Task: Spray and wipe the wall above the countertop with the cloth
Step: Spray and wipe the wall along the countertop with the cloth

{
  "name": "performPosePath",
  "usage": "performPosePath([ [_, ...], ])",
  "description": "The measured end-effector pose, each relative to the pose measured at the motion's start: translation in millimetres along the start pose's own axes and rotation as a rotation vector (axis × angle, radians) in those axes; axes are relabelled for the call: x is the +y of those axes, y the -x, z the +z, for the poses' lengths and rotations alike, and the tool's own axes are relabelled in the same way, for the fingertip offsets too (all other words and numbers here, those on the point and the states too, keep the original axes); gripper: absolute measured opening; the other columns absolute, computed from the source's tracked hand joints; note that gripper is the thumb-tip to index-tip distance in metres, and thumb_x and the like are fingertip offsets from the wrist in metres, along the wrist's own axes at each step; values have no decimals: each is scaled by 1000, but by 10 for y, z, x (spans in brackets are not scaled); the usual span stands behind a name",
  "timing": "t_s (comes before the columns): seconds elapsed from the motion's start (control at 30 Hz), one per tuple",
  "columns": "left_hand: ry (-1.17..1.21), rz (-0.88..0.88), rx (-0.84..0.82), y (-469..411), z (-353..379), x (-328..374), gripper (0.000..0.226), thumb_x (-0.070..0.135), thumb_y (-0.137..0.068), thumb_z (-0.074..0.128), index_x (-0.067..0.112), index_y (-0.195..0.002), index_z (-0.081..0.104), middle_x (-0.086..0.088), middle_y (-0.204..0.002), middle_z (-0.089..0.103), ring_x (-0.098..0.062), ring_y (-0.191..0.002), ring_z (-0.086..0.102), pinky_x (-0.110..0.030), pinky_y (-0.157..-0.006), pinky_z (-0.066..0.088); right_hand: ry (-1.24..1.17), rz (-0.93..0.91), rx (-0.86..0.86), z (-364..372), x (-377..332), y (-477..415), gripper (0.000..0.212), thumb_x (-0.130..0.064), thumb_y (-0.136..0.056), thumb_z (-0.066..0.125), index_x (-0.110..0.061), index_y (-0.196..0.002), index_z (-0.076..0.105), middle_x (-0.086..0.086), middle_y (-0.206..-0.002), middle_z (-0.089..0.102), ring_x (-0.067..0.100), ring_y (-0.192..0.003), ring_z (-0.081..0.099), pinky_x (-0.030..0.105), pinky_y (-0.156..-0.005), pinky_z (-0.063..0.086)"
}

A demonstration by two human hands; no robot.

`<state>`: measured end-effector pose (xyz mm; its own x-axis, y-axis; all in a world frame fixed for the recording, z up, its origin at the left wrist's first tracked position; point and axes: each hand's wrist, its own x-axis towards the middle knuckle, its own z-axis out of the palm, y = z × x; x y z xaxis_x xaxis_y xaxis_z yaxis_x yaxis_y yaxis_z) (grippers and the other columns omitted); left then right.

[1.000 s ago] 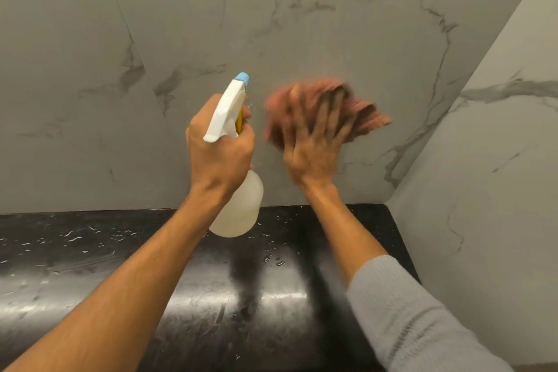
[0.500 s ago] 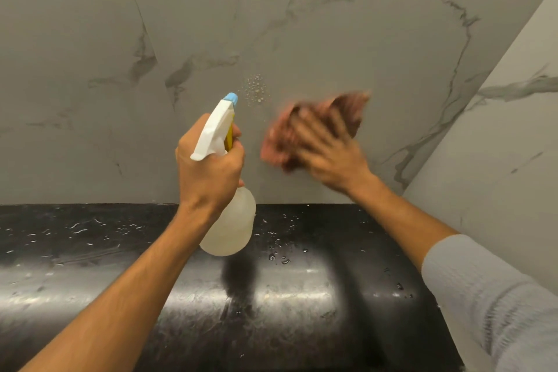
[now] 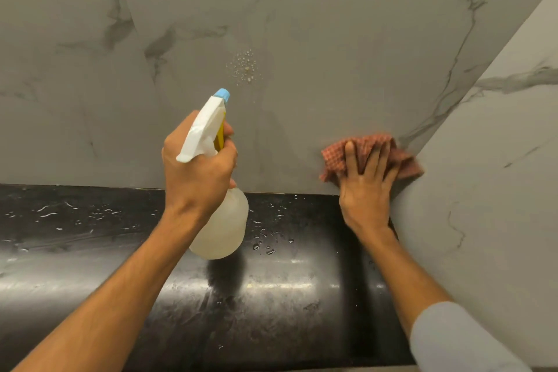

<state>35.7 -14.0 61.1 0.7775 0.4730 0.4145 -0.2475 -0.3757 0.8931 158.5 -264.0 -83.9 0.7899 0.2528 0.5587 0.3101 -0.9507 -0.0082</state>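
Observation:
My left hand (image 3: 199, 169) grips a translucent spray bottle (image 3: 222, 226) with a white head and blue nozzle aimed at the grey marble wall (image 3: 332, 39). A patch of fresh droplets (image 3: 244, 66) sits on the wall just above the nozzle. My right hand (image 3: 367, 187) lies flat, fingers spread, pressing a reddish checked cloth (image 3: 335, 157) against the wall low in the corner, just above the countertop.
A glossy black countertop (image 3: 287, 281) runs below the wall, dotted with water drops. A marble side wall (image 3: 489, 190) meets the back wall at the right, boxing in the corner beside the cloth.
My right hand swept the cloth from beside the bottle down and to the right into the corner. Droplets appeared on the wall. The bottle stayed roughly where it was.

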Motion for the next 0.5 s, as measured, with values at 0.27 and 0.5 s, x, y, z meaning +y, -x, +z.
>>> performPosePath([
  [0.27, -28, 9, 21, 24, -45, 2, 17, -7, -86, 58, 8, -95, 60, -23, -92, 63, -40, -70, 63, -25, -43, 54, -554, 806, -78, -39, -440, 96, 98, -8, -98, 55, -21, -152, -26, 24, -161, -17, 45, -149, 2, 62, -117, 21],
  [0.5, -84, 44, 36, -12, 18, -54, 9, -3, -91, 59, -9, -97, 59, -28, -87, 62, -45, -68, 62, -47, -49, 57, -843, 893, 265, -334, -828, -411, 81, -2, -102, 43, -24, -157, -12, 12, -165, -6, 32, -151, 8, 59, -121, 15],
])
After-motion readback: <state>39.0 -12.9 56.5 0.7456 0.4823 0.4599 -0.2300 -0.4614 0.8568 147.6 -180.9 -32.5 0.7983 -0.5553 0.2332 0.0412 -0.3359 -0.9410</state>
